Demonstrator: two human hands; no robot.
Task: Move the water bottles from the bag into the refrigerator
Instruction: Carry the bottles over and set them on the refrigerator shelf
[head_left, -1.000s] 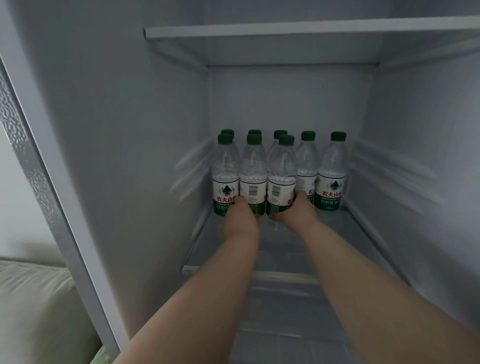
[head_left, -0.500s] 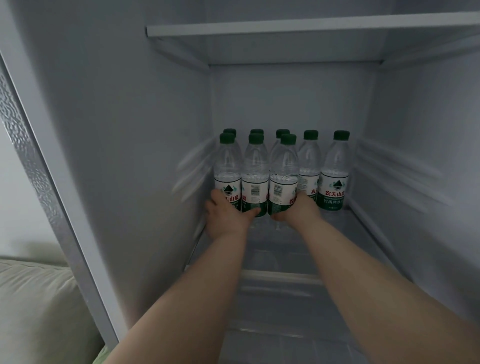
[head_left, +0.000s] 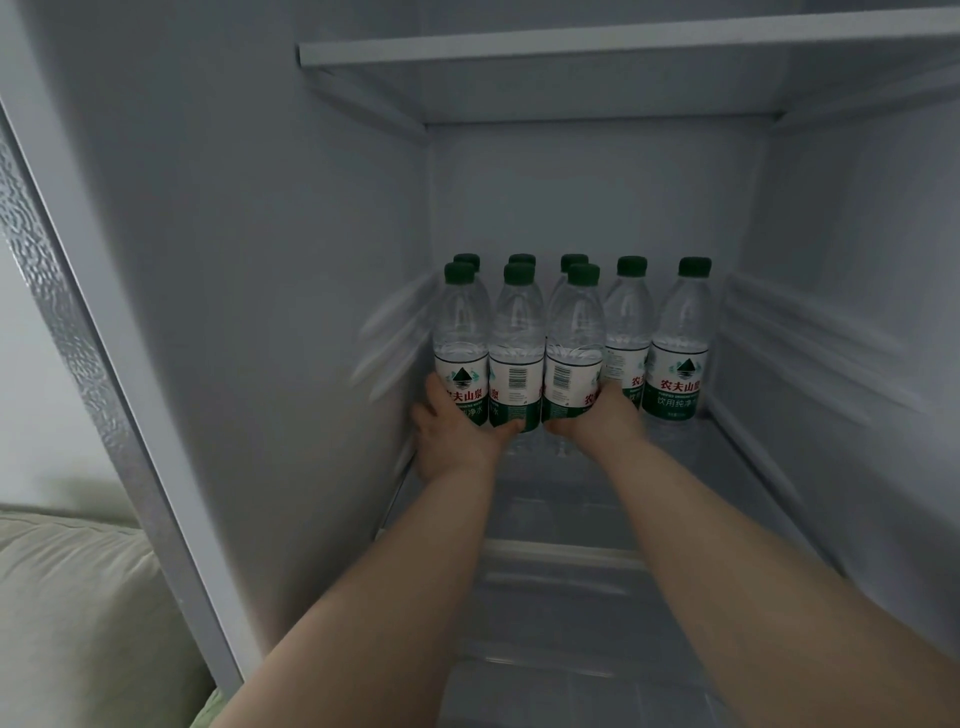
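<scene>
Several clear water bottles with green caps stand upright at the back of a glass refrigerator shelf (head_left: 597, 499). The front row holds three: the left bottle (head_left: 461, 332), the middle bottle (head_left: 517, 338) and the right bottle (head_left: 574, 338). My left hand (head_left: 452, 434) wraps the base of the left front bottle, its fingers reaching under the middle one. My right hand (head_left: 597, 418) grips the base of the right front bottle. Two more bottles (head_left: 680, 338) stand alone further right. The bag is out of view.
An upper shelf (head_left: 623, 44) spans the top. The refrigerator's left wall (head_left: 234, 312) and right wall (head_left: 857, 338) close in the compartment. The door frame edge (head_left: 104, 389) runs down the left, with a pale cushion (head_left: 78, 613) outside it.
My left hand has slid left from the middle bottle's base to the left bottle's base. The right hand stays on the right front bottle.
</scene>
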